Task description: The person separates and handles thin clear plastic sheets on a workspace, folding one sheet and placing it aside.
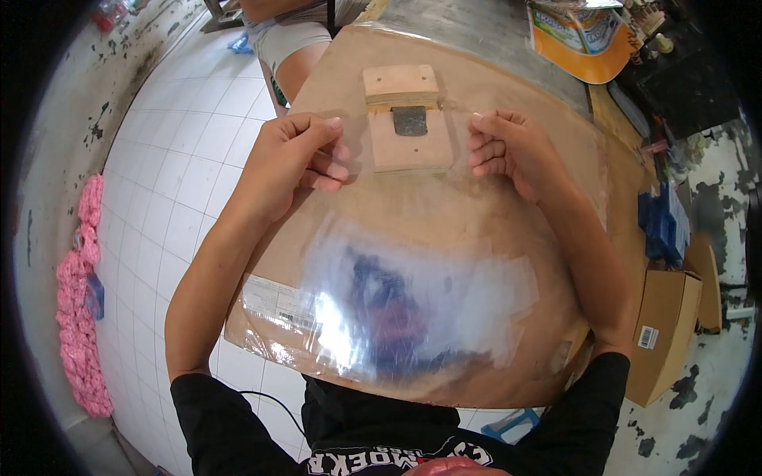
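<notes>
A pale wooden block (399, 151) in two stepped parts lies on the board-covered table in front of me. A dark grey metal plate (410, 121) is set in its middle, and small holes show in the wood. To the block's left, my left hand (305, 155) is raised with thumb and forefinger pressed together and the other fingers curled. On the right side, my right hand (508, 151) makes a similar pinch. Neither hand touches the block. Whatever the fingertips may hold is too thin or clear to make out.
Clear plastic film (413, 317) shines over the brown tabletop (508, 214). An orange package (587, 47) lies at the far right. A cardboard box (665, 337) and blue object (665, 222) stand right. Another person's leg (298, 71) shows at the far left; pink bundles (79, 317) lie by the wall.
</notes>
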The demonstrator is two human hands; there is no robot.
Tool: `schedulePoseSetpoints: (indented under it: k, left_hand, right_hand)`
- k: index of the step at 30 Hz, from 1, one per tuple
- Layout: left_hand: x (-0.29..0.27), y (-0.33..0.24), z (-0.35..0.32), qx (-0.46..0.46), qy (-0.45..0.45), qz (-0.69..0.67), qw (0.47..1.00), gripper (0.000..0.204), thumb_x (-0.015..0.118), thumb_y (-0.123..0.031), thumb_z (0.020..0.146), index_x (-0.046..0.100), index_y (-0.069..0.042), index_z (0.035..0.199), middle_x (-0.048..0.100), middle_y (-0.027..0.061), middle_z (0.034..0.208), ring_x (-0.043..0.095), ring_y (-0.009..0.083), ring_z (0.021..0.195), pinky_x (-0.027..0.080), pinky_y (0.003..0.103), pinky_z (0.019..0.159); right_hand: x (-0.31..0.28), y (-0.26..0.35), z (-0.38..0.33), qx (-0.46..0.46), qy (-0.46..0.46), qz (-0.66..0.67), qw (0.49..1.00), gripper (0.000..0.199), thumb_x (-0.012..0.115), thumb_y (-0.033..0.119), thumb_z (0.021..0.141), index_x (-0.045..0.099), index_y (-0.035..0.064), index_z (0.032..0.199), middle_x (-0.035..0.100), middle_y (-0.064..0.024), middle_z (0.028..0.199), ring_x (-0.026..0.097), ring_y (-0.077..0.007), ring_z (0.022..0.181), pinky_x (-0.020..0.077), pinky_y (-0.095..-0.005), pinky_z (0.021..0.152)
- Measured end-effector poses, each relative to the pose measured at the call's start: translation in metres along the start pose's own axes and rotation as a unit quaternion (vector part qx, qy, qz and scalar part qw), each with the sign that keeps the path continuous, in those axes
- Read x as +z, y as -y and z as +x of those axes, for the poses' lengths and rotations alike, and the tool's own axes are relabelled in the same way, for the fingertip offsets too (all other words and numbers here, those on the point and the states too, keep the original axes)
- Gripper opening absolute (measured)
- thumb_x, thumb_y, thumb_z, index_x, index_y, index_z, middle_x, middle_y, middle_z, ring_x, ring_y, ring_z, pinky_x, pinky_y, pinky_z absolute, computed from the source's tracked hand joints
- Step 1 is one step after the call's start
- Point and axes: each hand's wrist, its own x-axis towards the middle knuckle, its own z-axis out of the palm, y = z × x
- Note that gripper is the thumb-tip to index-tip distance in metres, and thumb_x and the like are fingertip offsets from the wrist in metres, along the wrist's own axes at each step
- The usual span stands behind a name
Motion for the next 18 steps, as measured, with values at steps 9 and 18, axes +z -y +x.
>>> schedulePoseSetpoints:
  k: [9,18]
  left_hand:
    - [-0.0015,0.002,0.0015,0.002,-0.004,-0.008,1.0,0.023,0.059,-0.024,0.092,0.06,-0.004,0.08,0.063,0.0069,0.071,0.063,0.0135,0.055,0.053,0.022,0.048]
    - [0.001,0.0008,-0.0003,0.009,-0.018,0.012,1.0,0.026,0.061,-0.027,0.092,0.059,-0.005,0.077,0.062,0.0064,0.071,0.064,0.0142,0.056,0.052,0.022,0.047]
  right_hand:
    - [0.0005,-0.0004,-0.0006,-0.004,0.002,-0.009,1.0,0.022,0.064,0.024,0.088,0.061,0.0026,0.086,0.06,-0.0065,0.078,0.063,-0.015,0.064,0.0562,-0.0272,0.058]
    - [0.0017,0.0011,-0.0015,-0.002,-0.005,-0.016,1.0,0.023,0.064,0.025,0.089,0.06,0.0017,0.088,0.06,-0.0064,0.079,0.062,-0.0149,0.065,0.0563,-0.027,0.058]
